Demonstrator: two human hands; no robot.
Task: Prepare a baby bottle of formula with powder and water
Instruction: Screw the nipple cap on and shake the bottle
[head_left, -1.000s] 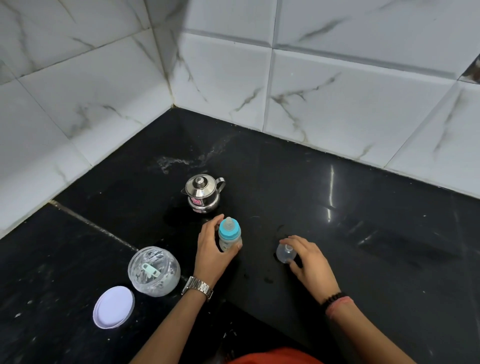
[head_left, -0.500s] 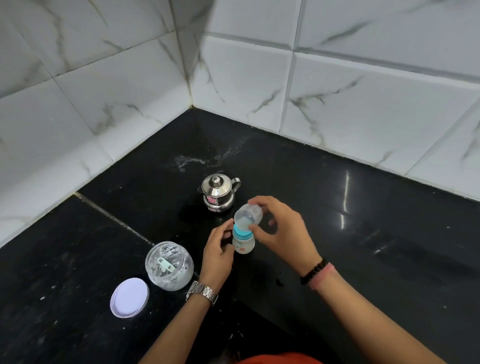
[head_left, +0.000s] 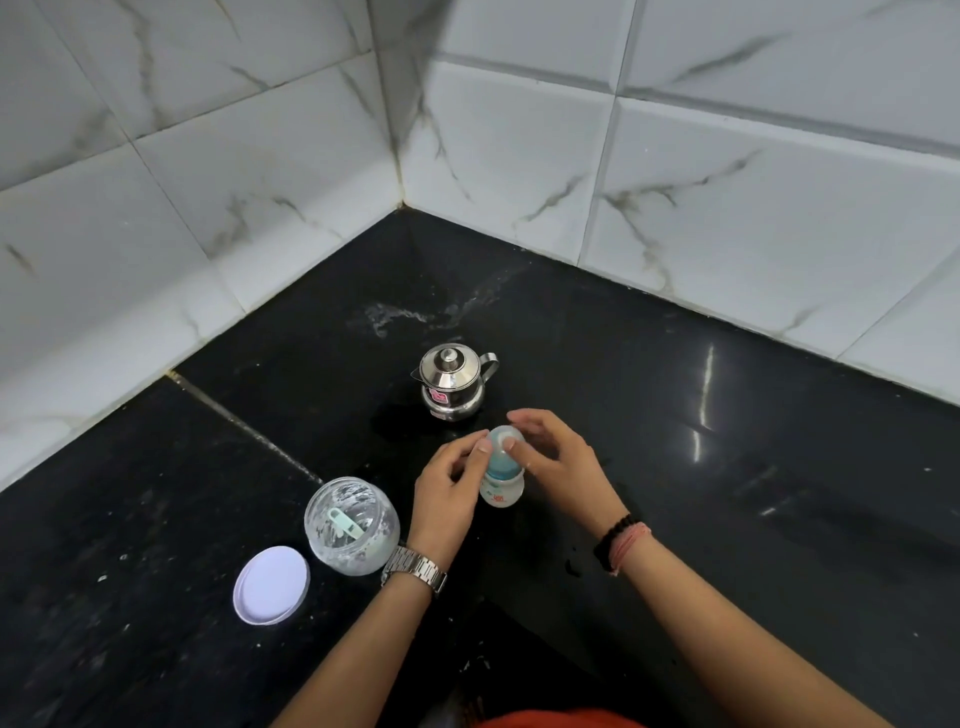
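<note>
Open jar (head_left: 352, 525) holds scoop (head_left: 344, 524), seemingly powder traces; bottle (head_left: 501, 480) capped.

Dim, soft overhead light, bright glare streaks on the glossy black counter (head_left: 701, 405), wide-angle edge bending.

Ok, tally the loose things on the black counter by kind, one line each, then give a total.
Baby bottle with clear cap, in both hands: 1
Steel pot with lid: 1
Clear powder jar, open: 1
Scoop inside the jar: 1
White jar lid, lying flat: 1
Total: 5
</note>
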